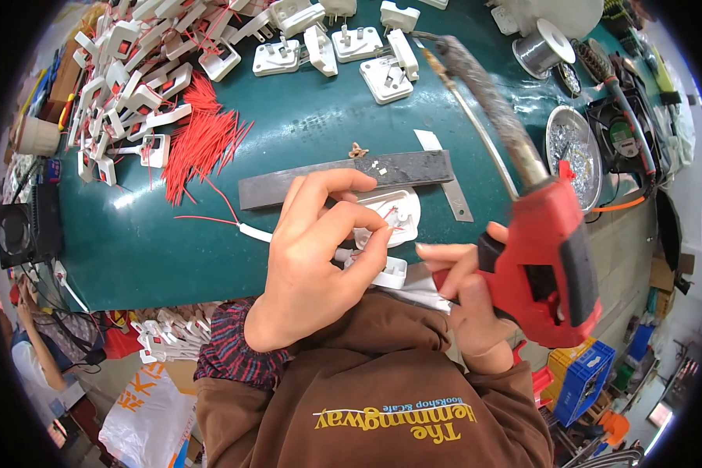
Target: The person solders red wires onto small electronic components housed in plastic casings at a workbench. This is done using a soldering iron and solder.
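My left hand (312, 253) is closed over a white plastic plug housing (407, 209), thumb and forefinger pinched together at a short red wire (397, 228). Part of the housing's inside is hidden by these fingers. A white sleeved cable with a red wire end (255, 232) sticks out to the left of that hand. My right hand (476, 300) grips the handle of a red and black soldering gun (573, 257). Its long barrel and thin feed tube point away over the table, clear of the housing. Below the housing sits a small white plastic part (395, 273).
A dark bar (296, 189) lies behind the housing, beside a flat metal strip (459, 201). Loose red wires (203, 148) and piled white switch housings (125, 101) fill the left. White plug parts (356, 43), a solder spool (543, 50) and a metal bowl (558, 117) stand farther back.
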A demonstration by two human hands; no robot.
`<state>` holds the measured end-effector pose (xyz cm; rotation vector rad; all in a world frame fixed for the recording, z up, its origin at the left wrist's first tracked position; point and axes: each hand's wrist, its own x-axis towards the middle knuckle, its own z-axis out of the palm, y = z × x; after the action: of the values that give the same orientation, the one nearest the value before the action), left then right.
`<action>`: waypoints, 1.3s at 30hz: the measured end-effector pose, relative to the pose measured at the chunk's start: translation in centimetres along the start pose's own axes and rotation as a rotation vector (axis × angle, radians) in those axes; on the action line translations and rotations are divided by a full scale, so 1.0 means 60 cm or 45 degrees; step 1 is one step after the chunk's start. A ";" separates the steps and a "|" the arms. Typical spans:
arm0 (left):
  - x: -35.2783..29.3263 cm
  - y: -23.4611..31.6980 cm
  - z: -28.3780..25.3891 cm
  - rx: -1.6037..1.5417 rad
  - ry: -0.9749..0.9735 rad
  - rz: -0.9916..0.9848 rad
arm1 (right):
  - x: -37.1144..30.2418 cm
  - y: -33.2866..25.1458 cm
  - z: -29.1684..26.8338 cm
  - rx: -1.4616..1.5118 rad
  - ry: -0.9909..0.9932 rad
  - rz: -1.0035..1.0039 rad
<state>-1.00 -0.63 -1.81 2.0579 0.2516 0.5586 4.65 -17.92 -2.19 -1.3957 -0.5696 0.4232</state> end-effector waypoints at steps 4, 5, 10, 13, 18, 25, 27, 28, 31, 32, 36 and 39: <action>-0.004 -0.008 0.005 0.039 0.032 0.007 | -0.027 -0.016 -0.012 -0.016 0.250 0.048; -0.004 -0.009 0.004 0.035 0.039 -0.001 | -0.036 -0.019 -0.016 0.035 0.252 0.032; -0.003 -0.010 0.007 0.118 0.068 0.021 | -0.093 -0.030 -0.098 0.596 -0.143 -0.007; -0.001 -0.017 0.016 0.150 0.066 0.079 | -0.127 -0.050 -0.127 0.152 -0.277 -0.094; -0.009 -0.025 0.016 0.112 0.130 0.071 | -0.174 -0.084 -0.149 -0.277 -0.381 0.220; -0.004 -0.030 0.019 -0.024 0.132 0.073 | -0.157 -0.118 -0.116 0.057 -0.041 0.631; -0.006 -0.032 0.020 -0.024 0.144 0.079 | -0.153 -0.120 -0.114 0.036 -0.077 0.659; -0.007 -0.034 0.020 -0.019 0.156 0.085 | -0.149 -0.121 -0.110 0.033 -0.077 0.661; -0.008 -0.036 0.016 0.024 0.114 0.113 | -0.147 -0.121 -0.094 0.082 -0.044 0.648; -0.007 -0.037 0.016 0.013 0.112 0.112 | -0.156 -0.122 -0.089 0.036 0.067 0.566; -0.010 -0.038 0.019 0.026 0.127 0.121 | -0.149 -0.137 -0.070 -0.283 0.169 0.462; -0.010 -0.037 0.020 0.027 0.143 0.116 | -0.157 -0.157 -0.100 -0.515 -0.087 0.550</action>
<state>-0.82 -0.62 -4.37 2.0689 0.2312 0.7320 0.31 -29.55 5.48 -1.9087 -0.4188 0.7321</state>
